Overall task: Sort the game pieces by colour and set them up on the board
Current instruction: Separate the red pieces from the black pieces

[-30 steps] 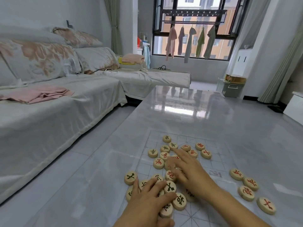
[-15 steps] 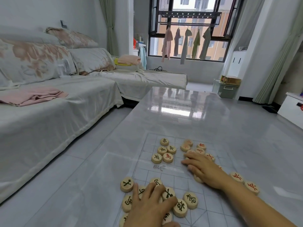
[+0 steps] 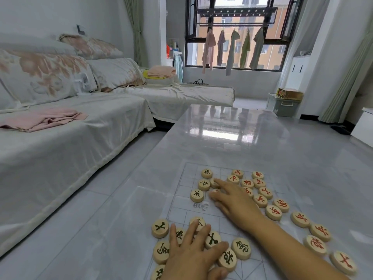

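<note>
Bright living room, white-covered sofa (image 3: 80,138) at the left, and in front a glossy grey table (image 3: 232,142) carrying a clear plastic board sheet (image 3: 188,178) printed with thin grid lines. At the near edge, left hand (image 3: 193,253) laid flat with fingers straight and spread, gripping nothing, only pressing on the round wooden pieces with black characters (image 3: 241,248), probably to keep this colour gathered. Further out, right hand (image 3: 236,203) also flat and grasping nothing, fingertips touching two pieces just beside the three dark-lettered discs (image 3: 203,184). Round wooden pieces with red characters (image 3: 273,212) fanned out at its right, partly on the sheet, partly on bare table. Compared with half a second ago: right hand reached further left and forward, more red pieces uncovered; left hand nearly unmoved.
</note>
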